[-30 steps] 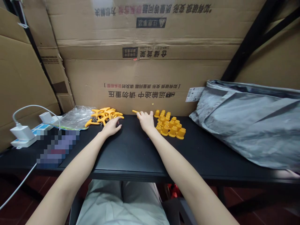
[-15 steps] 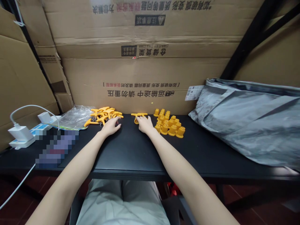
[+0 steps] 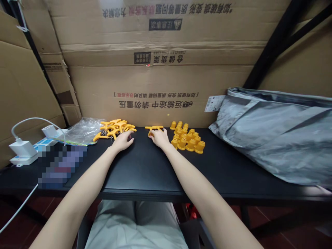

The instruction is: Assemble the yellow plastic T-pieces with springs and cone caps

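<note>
My left hand (image 3: 121, 141) rests at the right side of a pile of yellow T-shaped handles (image 3: 114, 132) with dark metal spiral parts. Its thumb stands apart from the loosely curled fingers, and I see nothing held. Farther right, my right hand (image 3: 160, 137) has its fingers closed at a small yellow cup (image 3: 150, 134), which they partly hide. Just behind these fingers, against the cardboard, are yellow T-shaped handles (image 3: 153, 128) set in a row. Beside the right wrist, several yellow flanged cups (image 3: 191, 144) stand grouped on the black table (image 3: 142, 169).
A grey fabric bag (image 3: 269, 138) fills the right side. At left lie a clear plastic bag (image 3: 84, 130), a power strip with white chargers (image 3: 23, 148) and cables, and a blurred-out object (image 3: 62, 166). A cardboard wall (image 3: 160, 79) rises behind the table.
The small yellow cup at my right fingers has shifted slightly. My left hand stays in the same place beside the pile.
</note>
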`<state>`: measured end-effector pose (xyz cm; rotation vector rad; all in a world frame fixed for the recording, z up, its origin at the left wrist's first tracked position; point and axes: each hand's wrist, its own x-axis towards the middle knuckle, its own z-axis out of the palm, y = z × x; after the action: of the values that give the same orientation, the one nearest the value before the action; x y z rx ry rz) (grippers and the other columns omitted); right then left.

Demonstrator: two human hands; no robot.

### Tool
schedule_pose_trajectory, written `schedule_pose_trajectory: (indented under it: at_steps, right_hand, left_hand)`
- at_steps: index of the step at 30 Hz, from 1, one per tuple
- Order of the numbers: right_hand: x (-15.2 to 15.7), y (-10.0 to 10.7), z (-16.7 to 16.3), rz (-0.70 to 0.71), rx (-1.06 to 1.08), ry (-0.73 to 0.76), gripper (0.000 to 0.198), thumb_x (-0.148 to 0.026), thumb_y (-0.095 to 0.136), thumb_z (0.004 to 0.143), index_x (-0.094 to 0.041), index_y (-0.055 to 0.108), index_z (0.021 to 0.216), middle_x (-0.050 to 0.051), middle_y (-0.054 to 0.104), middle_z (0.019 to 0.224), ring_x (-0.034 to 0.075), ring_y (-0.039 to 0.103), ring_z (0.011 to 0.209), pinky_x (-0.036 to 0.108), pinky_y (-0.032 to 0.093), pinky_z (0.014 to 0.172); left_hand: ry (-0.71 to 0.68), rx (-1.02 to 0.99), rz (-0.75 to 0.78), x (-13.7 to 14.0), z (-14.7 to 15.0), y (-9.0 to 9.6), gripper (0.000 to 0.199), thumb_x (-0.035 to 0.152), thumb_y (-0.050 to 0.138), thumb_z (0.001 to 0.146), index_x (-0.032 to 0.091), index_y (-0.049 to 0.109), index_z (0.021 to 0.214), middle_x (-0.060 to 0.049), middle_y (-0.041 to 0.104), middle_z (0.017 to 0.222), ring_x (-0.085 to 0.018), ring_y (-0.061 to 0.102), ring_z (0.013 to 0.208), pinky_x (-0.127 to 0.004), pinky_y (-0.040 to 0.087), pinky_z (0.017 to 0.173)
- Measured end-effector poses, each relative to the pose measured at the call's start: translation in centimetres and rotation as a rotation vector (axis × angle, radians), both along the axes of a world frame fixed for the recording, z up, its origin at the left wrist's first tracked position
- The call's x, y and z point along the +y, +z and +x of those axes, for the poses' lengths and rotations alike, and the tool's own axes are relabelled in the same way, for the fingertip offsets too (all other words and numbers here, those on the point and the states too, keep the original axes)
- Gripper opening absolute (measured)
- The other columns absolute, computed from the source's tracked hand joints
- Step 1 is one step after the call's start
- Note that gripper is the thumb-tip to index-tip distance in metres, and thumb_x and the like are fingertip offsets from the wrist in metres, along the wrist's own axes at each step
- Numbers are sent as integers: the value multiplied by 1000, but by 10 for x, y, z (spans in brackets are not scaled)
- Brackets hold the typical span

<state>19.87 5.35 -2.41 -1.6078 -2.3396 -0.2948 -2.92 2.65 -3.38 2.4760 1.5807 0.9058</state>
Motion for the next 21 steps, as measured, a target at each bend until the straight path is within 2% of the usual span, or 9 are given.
schedule_pose_trajectory:
  at_steps: [5, 9, 13, 16, 21]
  right_hand:
    - [1, -2, -2, 37, 10, -18, 35, -39, 48, 94, -20, 64, 119, 12, 71, 112, 27, 57, 111, 52, 19, 105]
    - [1, -2, -6, 45, -29, -37, 33, -31, 48, 92, -17, 65, 117, 14, 71, 109, 27, 58, 110, 51, 17, 107]
    - [0, 1, -4, 79, -3, -58, 39, -28, 43, 93, -14, 60, 125, 15, 69, 111, 26, 58, 109, 49, 17, 108]
    - [0, 2, -2, 85, 30, -114, 41, -30, 41, 94, -14, 57, 128, 16, 67, 115, 26, 58, 109, 47, 20, 108]
    - [-1, 2, -5, -34, 40, -217, 36, -29, 43, 94, -16, 58, 124, 18, 59, 127, 30, 50, 119, 46, 36, 99]
  left_hand:
    - [1, 0, -5, 1, 0, -1, 38, 30, 52, 83, 17, 57, 118, -4, 64, 86, -18, 60, 79, -32, 49, 76]
    - [-2, 5, -2, 1, 0, -1, 38, 31, 51, 82, 19, 57, 118, -3, 64, 85, -17, 59, 79, -32, 49, 76]
    - [-2, 17, -10, 0, 0, 0, 38, 31, 51, 83, 18, 57, 118, -4, 65, 87, -18, 59, 80, -32, 49, 77]
    - [-3, 15, -16, 0, 0, 0, 37, 30, 51, 83, 19, 57, 118, -4, 65, 86, -17, 60, 79, -32, 49, 76]
    - [-16, 14, -23, 0, 0, -1, 37, 30, 50, 83, 18, 57, 118, -3, 64, 84, -17, 60, 77, -31, 49, 74]
